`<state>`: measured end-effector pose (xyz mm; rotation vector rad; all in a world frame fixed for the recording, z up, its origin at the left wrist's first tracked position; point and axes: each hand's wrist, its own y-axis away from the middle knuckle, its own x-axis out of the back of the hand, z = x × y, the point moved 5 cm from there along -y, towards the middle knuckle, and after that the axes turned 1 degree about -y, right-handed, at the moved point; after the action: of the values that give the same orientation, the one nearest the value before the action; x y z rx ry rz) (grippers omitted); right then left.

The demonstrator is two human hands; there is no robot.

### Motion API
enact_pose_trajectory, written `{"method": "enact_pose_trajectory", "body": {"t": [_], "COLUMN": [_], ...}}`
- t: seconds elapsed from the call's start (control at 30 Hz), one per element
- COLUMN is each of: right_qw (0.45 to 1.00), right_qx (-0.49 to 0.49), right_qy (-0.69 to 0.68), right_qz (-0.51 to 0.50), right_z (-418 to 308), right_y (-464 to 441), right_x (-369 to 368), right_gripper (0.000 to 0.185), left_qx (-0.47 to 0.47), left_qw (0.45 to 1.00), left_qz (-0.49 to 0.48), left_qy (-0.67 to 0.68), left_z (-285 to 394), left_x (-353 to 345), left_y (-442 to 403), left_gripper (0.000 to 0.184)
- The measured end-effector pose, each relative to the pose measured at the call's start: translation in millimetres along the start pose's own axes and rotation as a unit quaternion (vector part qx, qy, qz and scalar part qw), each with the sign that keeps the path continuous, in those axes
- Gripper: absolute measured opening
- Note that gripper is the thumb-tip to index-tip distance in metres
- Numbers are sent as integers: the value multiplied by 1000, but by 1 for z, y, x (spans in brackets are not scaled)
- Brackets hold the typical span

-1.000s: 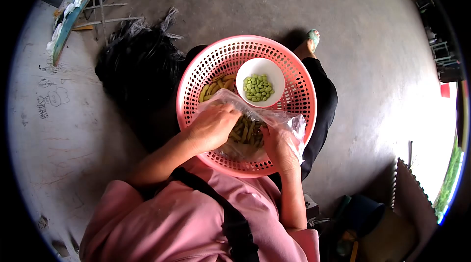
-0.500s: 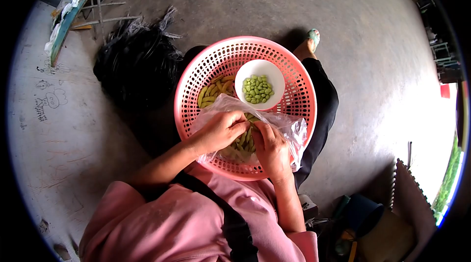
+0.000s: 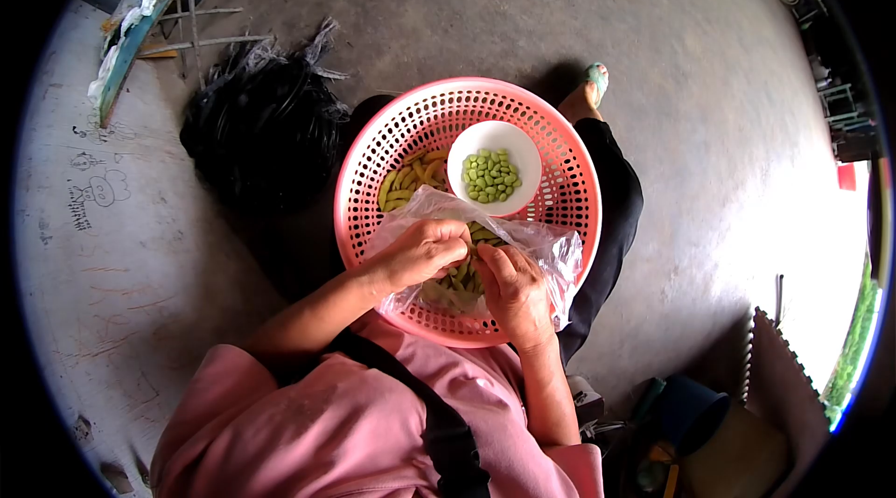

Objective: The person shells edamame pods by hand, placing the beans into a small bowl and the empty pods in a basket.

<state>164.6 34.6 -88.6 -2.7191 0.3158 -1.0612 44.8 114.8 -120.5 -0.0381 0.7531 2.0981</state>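
Note:
My left hand (image 3: pixel 425 251) is closed in a pinch above a clear plastic bag (image 3: pixel 401 227), its fingertips meeting those of my right hand (image 3: pixel 515 285). Between them is a bean pod (image 3: pixel 472 253), mostly covered by the fingers. More green pods (image 3: pixel 459 281) lie in the bag under my hands. The bag rests in a pink perforated basket (image 3: pixel 356 157) on my lap. Beyond my hands, a white bowl (image 3: pixel 529 162) holds shelled green beans (image 3: pixel 490 176). To the bowl's left, yellowish-green pods (image 3: pixel 401 182) lie loose in the basket.
A bulging black plastic bag (image 3: pixel 261 115) sits on the concrete floor at left. Behind it stands a worn blue-green bench (image 3: pixel 140 41) with sticks leaning beside it. At lower right are a dark bucket (image 3: pixel 693 409) and a brown panel (image 3: pixel 784 377).
Both hands stay together over the bag, with the fingers shifting slightly downward. The basket and bowl appear a little lower in view.

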Motion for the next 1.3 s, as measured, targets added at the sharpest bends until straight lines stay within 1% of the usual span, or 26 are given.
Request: {"method": "enact_pose_trajectory", "body": {"t": [0.2,0.33,0.37,0.4,0.43,0.5,0.57,0.6,0.63,0.67,0.77,0.8,0.83,0.9,0.93,1.03,1.07,1.1,1.13,1.17,1.2,1.23,1.27,1.3], "right_qw": [999,999,999,999,999,999,1000,1000,1000,1000,1000,999,999,998,994,994,994,995,992,981,968,942,902,842], "right_qx": [31,31,23,34,25,-13,-12,-2,-4,-2,-11,-20,-10,-20,-37,-11,15,37,47,51,23,-62,-172,-293], "right_qy": [13,16,26,21,32,-6,-11,7,-17,-9,5,10,16,28,43,106,102,73,71,94,110,132,138,139], "right_qz": [-6,-20,-25,-25,-31,-39,-26,-26,-6,-8,-19,-24,-26,-59,-95,-29,22,52,96,160,222,301,371,430], "right_z": [-3,-4,-2,-2,1,11,5,5,4,5,5,5,5,8,10,-1,-5,-11,-14,-13,-3,18,43,74], "right_y": [1,1,2,3,7,10,7,8,8,9,12,13,13,14,16,29,35,41,52,65,81,108,140,180], "right_x": [0,-2,-1,0,-2,-7,2,3,5,5,3,3,3,2,-3,12,19,36,51,67,83,96,105,111], "right_gripper": [25,26,26,24,22,16,13,15,13,12,12,12,24,38,48,47,50,48,39,29,25,22,19,17], "left_qx": [-16,-37,-59,-35,-7,17,6,3,-2,-19,-54,-43,-31,-26,-36,-58,-47,-36,-25,-25,-26,-28,-35,-40], "left_qw": [994,984,983,988,992,997,998,997,996,990,979,981,984,992,989,985,986,987,988,987,986,984,981,981], "left_qz": [32,58,60,63,64,48,28,27,29,30,38,43,48,44,53,27,33,40,48,46,46,47,42,39], "left_qy": [-107,-164,-161,-135,-110,-60,-60,-74,-88,-139,-193,-182,-171,-118,-132,-163,-158,-153,-147,-154,-161,-168,-185,-184], "left_z": [0,-4,-2,-3,-2,2,1,4,5,7,9,6,3,-3,-1,3,4,5,4,3,2,1,1,1], "left_x": [3,7,7,6,4,-2,-2,-4,-5,-6,-12,-12,-10,-7,-9,-13,-14,-14,-14,-15,-15,-13,-14,-16], "left_y": [-2,-3,-4,-3,-1,0,-2,-3,-3,-4,-4,-4,-4,-4,-3,-5,-4,-2,-2,-2,-3,-3,-2,-2], "left_gripper": [17,17,16,15,14,12,13,13,13,15,18,18,19,16,14,14,13,12,12,11,10,10,9,8]}}
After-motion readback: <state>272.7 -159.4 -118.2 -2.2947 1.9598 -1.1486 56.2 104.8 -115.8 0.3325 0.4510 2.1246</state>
